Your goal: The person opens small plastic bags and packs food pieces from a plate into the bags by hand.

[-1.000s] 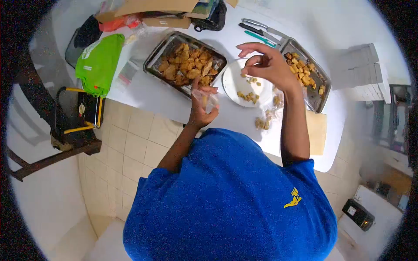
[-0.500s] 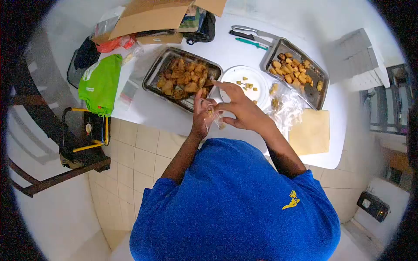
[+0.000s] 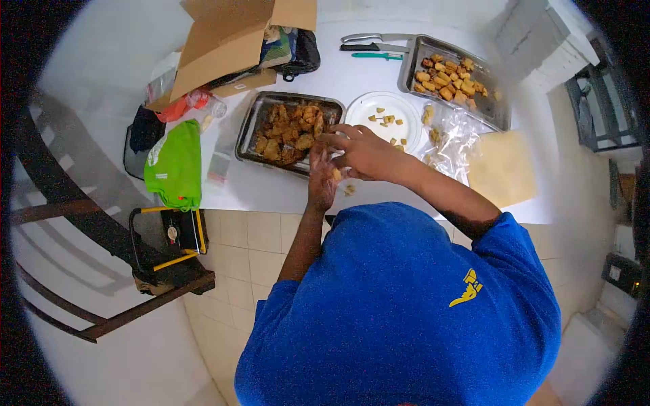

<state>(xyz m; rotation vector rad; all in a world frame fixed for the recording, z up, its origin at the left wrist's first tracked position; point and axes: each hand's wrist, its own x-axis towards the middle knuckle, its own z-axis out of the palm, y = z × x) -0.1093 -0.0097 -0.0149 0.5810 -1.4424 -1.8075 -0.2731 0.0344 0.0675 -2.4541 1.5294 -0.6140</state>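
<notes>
In front of the tray, my left hand (image 3: 321,181) is closed round a small clear plastic bag (image 3: 336,174) with light brown food pieces in it. My right hand (image 3: 371,153) reaches across from the right, its bent fingers closed at the bag's upper part; the fingertips are partly hidden. Just beyond both hands lies a metal tray (image 3: 245,135) of browned, fried-looking pieces (image 3: 288,132). A white plate (image 3: 365,101) with several small pale cut pieces (image 3: 386,120) is beside my right hand. A few crumbs or small pieces (image 3: 349,190) lie on the table near my right wrist.
At back right is a second metal tray (image 3: 497,115) of golden chunks (image 3: 447,80), with several knives (image 3: 376,47) beside it. Clear plastic bags (image 3: 450,142) and a tan sheet (image 3: 502,169) lie rightward. A cardboard box (image 3: 223,51) and green bag (image 3: 177,166) occupy the left.
My right hand's spread fingers have drawn in toward the bag in my left hand. The view has shifted, so the table appears turned and my body sits further right.
</notes>
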